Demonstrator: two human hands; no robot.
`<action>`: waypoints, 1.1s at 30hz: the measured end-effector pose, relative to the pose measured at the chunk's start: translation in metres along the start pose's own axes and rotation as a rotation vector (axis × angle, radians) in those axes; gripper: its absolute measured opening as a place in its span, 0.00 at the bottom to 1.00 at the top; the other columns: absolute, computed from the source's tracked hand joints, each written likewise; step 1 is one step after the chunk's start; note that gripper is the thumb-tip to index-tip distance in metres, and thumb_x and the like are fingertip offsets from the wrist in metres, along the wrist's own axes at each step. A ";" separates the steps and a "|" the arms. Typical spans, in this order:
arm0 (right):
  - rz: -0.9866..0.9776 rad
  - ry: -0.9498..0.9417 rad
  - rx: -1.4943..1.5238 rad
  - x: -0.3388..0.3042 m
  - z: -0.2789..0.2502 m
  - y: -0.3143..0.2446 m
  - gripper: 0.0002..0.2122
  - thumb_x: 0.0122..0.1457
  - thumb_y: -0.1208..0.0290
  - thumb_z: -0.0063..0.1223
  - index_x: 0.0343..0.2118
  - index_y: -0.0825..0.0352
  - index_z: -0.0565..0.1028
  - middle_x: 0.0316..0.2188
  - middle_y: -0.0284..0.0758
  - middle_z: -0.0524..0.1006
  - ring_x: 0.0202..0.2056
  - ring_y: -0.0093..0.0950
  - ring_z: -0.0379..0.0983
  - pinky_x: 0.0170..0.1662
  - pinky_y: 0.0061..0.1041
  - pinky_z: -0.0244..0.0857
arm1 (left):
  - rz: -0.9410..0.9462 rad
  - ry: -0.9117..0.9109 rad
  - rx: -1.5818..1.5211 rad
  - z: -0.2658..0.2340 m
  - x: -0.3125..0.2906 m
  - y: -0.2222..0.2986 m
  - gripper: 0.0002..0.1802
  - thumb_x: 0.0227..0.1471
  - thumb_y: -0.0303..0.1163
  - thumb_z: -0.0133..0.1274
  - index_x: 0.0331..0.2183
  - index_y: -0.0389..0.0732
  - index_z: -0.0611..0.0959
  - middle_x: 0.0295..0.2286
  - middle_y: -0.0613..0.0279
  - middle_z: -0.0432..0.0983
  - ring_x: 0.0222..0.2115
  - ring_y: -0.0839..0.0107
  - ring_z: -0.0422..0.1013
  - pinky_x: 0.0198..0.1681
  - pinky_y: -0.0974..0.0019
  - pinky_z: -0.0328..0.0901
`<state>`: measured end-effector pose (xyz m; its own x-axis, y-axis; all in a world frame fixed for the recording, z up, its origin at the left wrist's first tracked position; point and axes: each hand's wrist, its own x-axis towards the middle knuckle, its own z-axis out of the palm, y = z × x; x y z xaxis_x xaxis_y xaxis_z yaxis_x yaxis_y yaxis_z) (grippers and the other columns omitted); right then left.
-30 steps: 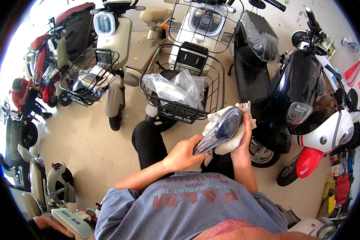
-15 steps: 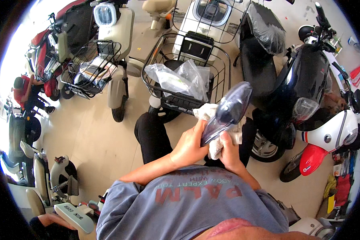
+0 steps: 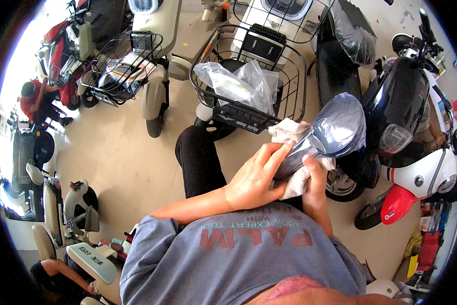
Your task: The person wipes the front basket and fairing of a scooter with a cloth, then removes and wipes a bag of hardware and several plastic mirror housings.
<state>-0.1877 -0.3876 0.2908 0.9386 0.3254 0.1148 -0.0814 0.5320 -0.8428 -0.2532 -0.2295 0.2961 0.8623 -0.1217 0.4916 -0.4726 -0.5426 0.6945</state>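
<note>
Over my lap I hold a rear-view mirror (image 3: 338, 129) wrapped in thin clear plastic, its rounded head pointing up and to the right. My left hand (image 3: 259, 175) is closed around the narrow lower end of the wrapped mirror, fingers stretched along it. A whitish cloth (image 3: 295, 185) is bunched under the mirror, and another part of it sticks out above my left fingertips. My right hand (image 3: 316, 188) grips this cloth against the mirror's underside, thumb up; most of its fingers are hidden.
Just ahead, a wire basket (image 3: 299, 96) on a scooter holds plastic bags (image 3: 243, 84). A black scooter (image 3: 398, 96) and a white-and-red front fender (image 3: 398, 203) stand at right. A person in red (image 3: 30, 104) sits far left; another person's arm (image 3: 68, 272) shows lower left.
The mirror has swung right and turned, now showing a shiny round face instead of its dark side. Both hands moved right with it, and my left fingers shifted along it.
</note>
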 end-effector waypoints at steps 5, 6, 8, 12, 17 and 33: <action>-0.059 0.013 -0.225 0.004 0.010 -0.007 0.18 0.53 0.80 0.62 0.48 0.70 0.74 0.42 0.32 0.79 0.41 0.22 0.75 0.49 0.24 0.68 | 0.052 0.174 -0.132 -0.007 -0.005 -0.017 0.47 0.43 0.36 0.63 0.61 0.33 0.62 0.50 0.42 0.63 0.52 0.48 0.64 0.56 0.53 0.62; -0.059 0.033 -0.322 0.005 0.007 0.000 0.16 0.52 0.79 0.65 0.45 0.68 0.76 0.38 0.31 0.80 0.37 0.20 0.77 0.43 0.22 0.70 | 0.025 0.205 -0.200 -0.009 -0.002 -0.017 0.48 0.44 0.36 0.62 0.62 0.33 0.59 0.52 0.42 0.62 0.53 0.50 0.63 0.57 0.53 0.60; -0.086 -0.062 -0.474 0.006 0.013 0.005 0.13 0.52 0.77 0.66 0.41 0.69 0.78 0.35 0.31 0.81 0.36 0.20 0.76 0.41 0.22 0.69 | 0.002 0.150 -0.242 -0.014 0.006 -0.019 0.53 0.45 0.37 0.62 0.65 0.34 0.51 0.56 0.40 0.58 0.58 0.54 0.58 0.60 0.54 0.56; -0.186 -0.185 -0.783 0.005 0.022 0.018 0.15 0.48 0.72 0.66 0.39 0.68 0.77 0.33 0.40 0.80 0.35 0.36 0.77 0.40 0.32 0.70 | -0.310 0.185 -0.819 0.007 0.010 -0.010 0.22 0.52 0.29 0.63 0.47 0.31 0.76 0.38 0.65 0.77 0.38 0.76 0.72 0.44 0.70 0.68; -0.160 -0.262 -1.033 0.001 0.024 0.020 0.20 0.48 0.64 0.65 0.43 0.66 0.75 0.35 0.46 0.78 0.37 0.50 0.75 0.39 0.43 0.69 | -0.471 0.362 -1.029 0.014 -0.005 -0.013 0.14 0.57 0.27 0.58 0.45 0.35 0.80 0.42 0.66 0.77 0.42 0.77 0.71 0.49 0.69 0.65; 0.042 -0.565 -0.939 -0.011 0.012 0.021 0.25 0.52 0.61 0.66 0.49 0.68 0.70 0.42 0.49 0.74 0.44 0.50 0.71 0.48 0.41 0.64 | -0.304 0.406 -0.987 -0.024 0.022 -0.017 0.34 0.56 0.46 0.55 0.54 0.28 0.71 0.47 0.47 0.75 0.49 0.54 0.73 0.54 0.53 0.67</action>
<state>-0.2036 -0.3703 0.2780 0.6325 0.7682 0.0989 0.4033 -0.2176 -0.8888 -0.2302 -0.2033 0.3077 0.9284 0.2835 0.2400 -0.3450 0.4186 0.8401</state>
